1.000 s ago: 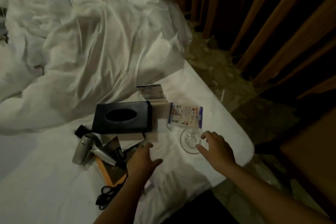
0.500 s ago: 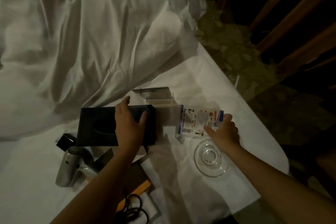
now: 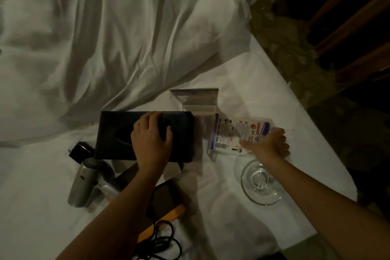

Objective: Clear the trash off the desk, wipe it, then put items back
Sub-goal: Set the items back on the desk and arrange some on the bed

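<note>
Several desk items lie on a white bed sheet (image 3: 242, 228). My left hand (image 3: 150, 141) lies on top of a black tissue box (image 3: 114, 133), fingers curled over its far edge, thumb on the lid. My right hand (image 3: 268, 143) pinches the near right corner of a clear acrylic stand holding a printed card (image 3: 230, 131). A clear glass dish (image 3: 260, 181) sits just below that hand, partly behind my right forearm.
A second acrylic stand (image 3: 196, 99) lies behind the box. A silver hair dryer (image 3: 84, 183), its black plug (image 3: 80, 151) and cord (image 3: 158, 243), and a dark folder with an orange edge (image 3: 166, 198) lie near my left arm. A rumpled duvet (image 3: 105, 38) fills the back. The bed edge drops to carpet (image 3: 295, 48) on the right.
Both hands reached forward from near the dish. My left hand settled on the tissue box and my right hand took hold of the printed card stand.
</note>
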`<state>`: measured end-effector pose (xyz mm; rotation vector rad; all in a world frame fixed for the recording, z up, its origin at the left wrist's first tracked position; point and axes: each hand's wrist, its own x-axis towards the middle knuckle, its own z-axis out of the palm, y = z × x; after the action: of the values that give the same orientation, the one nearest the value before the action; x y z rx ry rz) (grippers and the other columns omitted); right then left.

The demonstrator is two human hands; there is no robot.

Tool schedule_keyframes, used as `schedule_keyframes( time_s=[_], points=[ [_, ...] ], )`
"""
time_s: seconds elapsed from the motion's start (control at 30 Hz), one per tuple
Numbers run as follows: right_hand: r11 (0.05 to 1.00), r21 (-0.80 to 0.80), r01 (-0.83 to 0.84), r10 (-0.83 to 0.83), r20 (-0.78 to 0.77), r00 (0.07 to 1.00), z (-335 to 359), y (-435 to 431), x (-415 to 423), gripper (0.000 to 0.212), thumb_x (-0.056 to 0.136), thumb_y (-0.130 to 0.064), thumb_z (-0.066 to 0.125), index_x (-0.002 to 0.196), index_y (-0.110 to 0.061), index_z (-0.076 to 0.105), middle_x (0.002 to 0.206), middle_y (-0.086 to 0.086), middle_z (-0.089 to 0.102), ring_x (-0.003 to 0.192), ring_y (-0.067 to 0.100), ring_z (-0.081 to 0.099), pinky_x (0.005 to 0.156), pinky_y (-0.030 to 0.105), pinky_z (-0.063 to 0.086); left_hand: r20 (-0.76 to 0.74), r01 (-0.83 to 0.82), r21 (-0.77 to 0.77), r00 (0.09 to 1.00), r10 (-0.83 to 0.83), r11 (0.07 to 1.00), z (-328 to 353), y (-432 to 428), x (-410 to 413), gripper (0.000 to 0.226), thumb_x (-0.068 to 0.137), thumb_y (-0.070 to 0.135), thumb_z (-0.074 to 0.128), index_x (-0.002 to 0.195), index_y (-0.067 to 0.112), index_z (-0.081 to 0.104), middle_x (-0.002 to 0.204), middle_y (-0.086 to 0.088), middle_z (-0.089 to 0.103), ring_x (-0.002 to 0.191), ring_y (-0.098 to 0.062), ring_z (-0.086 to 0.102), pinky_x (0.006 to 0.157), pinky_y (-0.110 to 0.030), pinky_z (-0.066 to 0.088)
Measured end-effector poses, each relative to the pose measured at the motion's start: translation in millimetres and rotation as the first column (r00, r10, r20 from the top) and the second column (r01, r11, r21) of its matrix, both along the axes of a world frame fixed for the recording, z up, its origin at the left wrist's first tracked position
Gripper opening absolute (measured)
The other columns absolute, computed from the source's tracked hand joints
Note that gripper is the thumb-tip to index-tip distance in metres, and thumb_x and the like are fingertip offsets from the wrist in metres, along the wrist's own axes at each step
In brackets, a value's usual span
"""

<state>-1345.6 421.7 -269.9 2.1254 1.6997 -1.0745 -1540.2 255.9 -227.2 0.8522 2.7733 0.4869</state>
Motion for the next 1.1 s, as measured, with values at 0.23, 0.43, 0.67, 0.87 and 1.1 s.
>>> schedule_keyframes(
  time_s=[0.23,0.43,0.67,0.87,1.1],
  points=[
    [0.969,-0.138,0.207,-0.246,-0.414,0.876,19.8,1.7,-7.8,0.048,0.078,-0.014,0.076,0.111,-0.014,0.041,0.111,0.008,0.061,0.086,0.022,0.065,0.071,0.036,0.056,0.039,-0.062,0.010,0.997,0.061,0.998,-0.2,-20.3,-8.0,0.040,0.088,0.027,0.061,0.126,0.014,0.053,0.131,-0.007,0.050,0.120,-0.024,0.046,0.103,-0.041,0.037],
    [0.888,0.275,-0.369,0.458,-0.453,0.765,86.2,-3.6,-28.7,0.023,0.093,-0.012,0.057,0.113,-0.017,0.047,0.100,0.000,0.059,0.086,0.019,0.059,0.057,0.022,0.046,0.106,-0.088,-0.009,0.990,0.089,0.996,16.0,-37.9,-14.1,0.039,0.088,0.025,0.062,0.124,0.015,0.053,0.129,-0.006,0.050,0.117,-0.024,0.048,0.100,-0.040,0.039],
    [0.246,0.623,-0.742,0.923,0.084,0.376,103.1,-7.2,-71.1,0.015,0.077,-0.006,0.074,0.087,-0.005,0.064,0.079,0.017,0.061,0.069,0.036,0.056,0.058,0.030,0.038,0.111,-0.095,-0.011,0.989,0.096,0.995,18.4,-61.8,-15.6,0.041,0.088,0.025,0.063,0.126,0.015,0.053,0.132,-0.007,0.048,0.119,-0.025,0.047,0.100,-0.039,0.036],
    [0.013,0.640,-0.768,0.929,0.276,0.246,97.8,-3.0,-97.1,0.010,0.074,-0.017,0.073,0.081,-0.012,0.069,0.142,0.016,0.041,0.127,0.036,0.035,0.100,0.047,0.025,0.114,-0.173,-0.053,0.977,0.178,0.983,9.9,-106.5,-7.3,0.036,0.087,0.021,0.063,0.121,0.014,0.056,0.129,-0.008,0.050,0.114,-0.026,0.050,0.094,-0.038,0.041],
    [0.128,0.622,-0.772,0.925,0.207,0.320,89.3,-14.0,-101.3,0.021,0.074,0.000,0.074,0.090,-0.004,0.061,0.078,0.015,0.057,0.065,0.034,0.055,0.055,0.028,0.031,0.122,-0.235,-0.094,0.962,0.246,0.967,-0.1,-144.1,22.0,0.031,0.083,0.017,0.068,0.111,0.008,0.060,0.119,-0.014,0.053,0.102,-0.030,0.054,0.086,-0.041,0.045]
  ],
)
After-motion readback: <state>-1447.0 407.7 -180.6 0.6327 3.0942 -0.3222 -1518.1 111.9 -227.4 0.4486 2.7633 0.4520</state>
